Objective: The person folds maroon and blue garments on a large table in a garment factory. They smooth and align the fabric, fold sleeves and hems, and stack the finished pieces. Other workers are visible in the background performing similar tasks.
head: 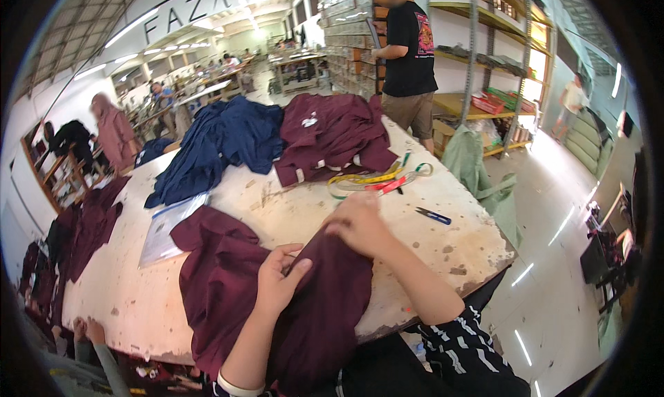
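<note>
A maroon fabric garment point(223, 277) hangs over the near edge of the worktable point(425, 272) toward my lap. My left hand point(282, 277) pinches a folded edge of it between thumb and fingers. Farther along the same edge, my right hand point(360, 223) grips the cloth, its fingers slightly blurred. Just beyond that hand lie a yellow tape measure point(373, 178) and a red-and-white strip point(391, 185). To its right rests a pair of blue-handled thread snips point(433, 215). A clear plastic bag point(166, 236) is partly covered by the garment's left side.
Navy garments point(223, 137) and maroon garments point(332, 132) are heaped at the table's far side. More maroon cloth point(96, 226) drapes over the left edge. Another person's hands point(88, 329) rest at the near left edge. A person in a black shirt point(410, 49) stands beyond, beside shelving point(456, 101).
</note>
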The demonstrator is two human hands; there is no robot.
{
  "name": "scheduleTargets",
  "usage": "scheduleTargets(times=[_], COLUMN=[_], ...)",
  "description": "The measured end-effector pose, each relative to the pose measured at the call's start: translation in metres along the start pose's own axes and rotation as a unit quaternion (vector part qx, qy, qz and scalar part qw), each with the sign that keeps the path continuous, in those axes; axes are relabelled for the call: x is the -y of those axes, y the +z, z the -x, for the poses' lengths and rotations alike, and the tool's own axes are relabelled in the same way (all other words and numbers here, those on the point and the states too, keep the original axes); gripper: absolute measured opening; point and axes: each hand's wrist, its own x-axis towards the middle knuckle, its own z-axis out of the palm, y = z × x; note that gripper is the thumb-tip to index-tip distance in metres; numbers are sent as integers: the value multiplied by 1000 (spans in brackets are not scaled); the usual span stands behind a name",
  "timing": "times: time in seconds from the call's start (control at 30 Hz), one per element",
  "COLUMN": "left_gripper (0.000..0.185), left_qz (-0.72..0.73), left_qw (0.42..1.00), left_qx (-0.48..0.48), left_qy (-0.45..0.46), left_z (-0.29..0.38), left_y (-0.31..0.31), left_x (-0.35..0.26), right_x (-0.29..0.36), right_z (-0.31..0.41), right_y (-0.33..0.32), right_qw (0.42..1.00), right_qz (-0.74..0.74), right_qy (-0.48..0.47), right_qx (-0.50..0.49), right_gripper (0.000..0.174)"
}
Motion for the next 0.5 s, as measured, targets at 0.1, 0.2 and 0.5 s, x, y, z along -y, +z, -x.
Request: scheduleTargets(times=[0.1, 0.2, 0.5], left_gripper=[28, 50, 39], left_qz=[-135, -283, -723], left_qw=[979, 888, 662], left_qx=[130, 332, -188], left_qy=[-77, -147, -59], left_z=[22, 44, -2], left_y=[-19, -63, -277], left_x=[-16, -37, -55], right_x=[-43, -100, -161], right_z=[-7, 8, 32], right_y=[-9, -5, 34], right_qw=[968, 928, 873], right_qz=[171, 265, 357], right_qy=[121, 210, 309], right_qx=[-137, -157, -121], right_gripper=[16, 17, 15])
